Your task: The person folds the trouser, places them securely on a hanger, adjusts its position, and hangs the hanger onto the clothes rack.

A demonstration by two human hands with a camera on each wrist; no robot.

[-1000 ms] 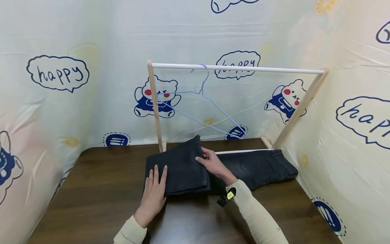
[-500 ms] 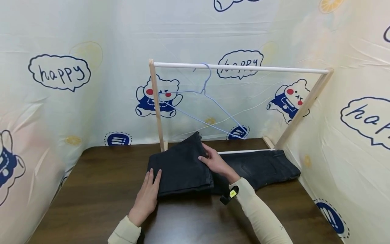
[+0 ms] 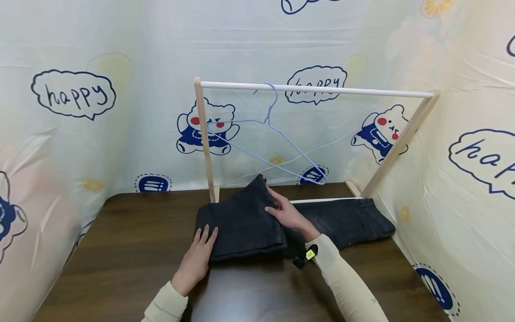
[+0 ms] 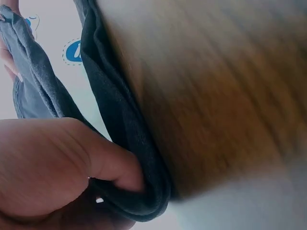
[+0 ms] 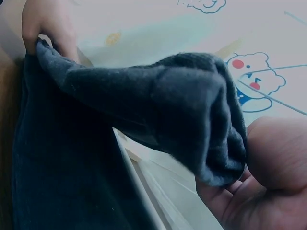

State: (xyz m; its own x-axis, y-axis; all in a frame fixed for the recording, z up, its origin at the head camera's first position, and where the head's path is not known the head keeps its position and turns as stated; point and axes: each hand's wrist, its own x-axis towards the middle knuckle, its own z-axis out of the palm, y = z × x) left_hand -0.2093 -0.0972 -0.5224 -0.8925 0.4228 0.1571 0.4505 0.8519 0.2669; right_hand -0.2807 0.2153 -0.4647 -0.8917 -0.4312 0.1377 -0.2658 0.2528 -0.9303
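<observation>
A pair of dark jeans [image 3: 342, 222] lies across the table, with its leg end folded over at the left. My left hand [image 3: 196, 261] holds the folded left end; in the left wrist view its thumb [image 4: 120, 170] is tucked inside the fold of the jeans [image 4: 112, 91]. My right hand [image 3: 290, 218] grips the edge of the upper leg part near the hem. That part is raised, and the right wrist view shows the bunched hem [image 5: 220, 139] between thumb and fingers of the right hand [image 5: 273, 167].
Behind the jeans stands a rack with a white top rail [image 3: 342, 91] and wooden posts [image 3: 205, 138]. A light-blue wire hanger [image 3: 267, 120] hangs from the rail. A lower white bar [image 3: 326, 200] runs just behind the jeans. Patterned cloth [image 3: 161, 53] surrounds the brown table [image 3: 132, 241].
My left hand has slid slightly left and down toward the fold's edge. My right hand has shifted slightly right with the hem, and the folded part has moved a little right with it.
</observation>
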